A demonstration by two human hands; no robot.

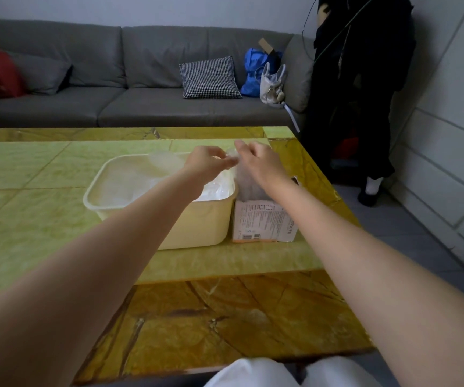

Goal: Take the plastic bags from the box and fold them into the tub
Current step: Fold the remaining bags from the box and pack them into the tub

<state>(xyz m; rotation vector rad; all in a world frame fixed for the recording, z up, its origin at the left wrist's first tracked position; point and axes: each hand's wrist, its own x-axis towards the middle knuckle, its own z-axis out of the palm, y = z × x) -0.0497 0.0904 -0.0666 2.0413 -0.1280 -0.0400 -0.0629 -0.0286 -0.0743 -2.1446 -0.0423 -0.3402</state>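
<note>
Now | both hands: left hand (208,160) and right hand (256,160) pinching clear bag (232,155) top | hanging long-ways over box (264,219) | tub (197,219) just left, nearer left hand

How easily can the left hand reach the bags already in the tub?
Probably yes: the left hand hangs over the open tub, the bags lie uncovered, but it pinches a plastic bag.

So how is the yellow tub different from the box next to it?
The tub is pale yellow plastic with rounded corners; the box is white cardboard with printed writing and square edges. The tub is wider and lower; the box is narrower and stands a little taller. The tub holds crumpled bags; from the box a clear bag sticks up. Both sit side by side on the table, open on top.
</note>
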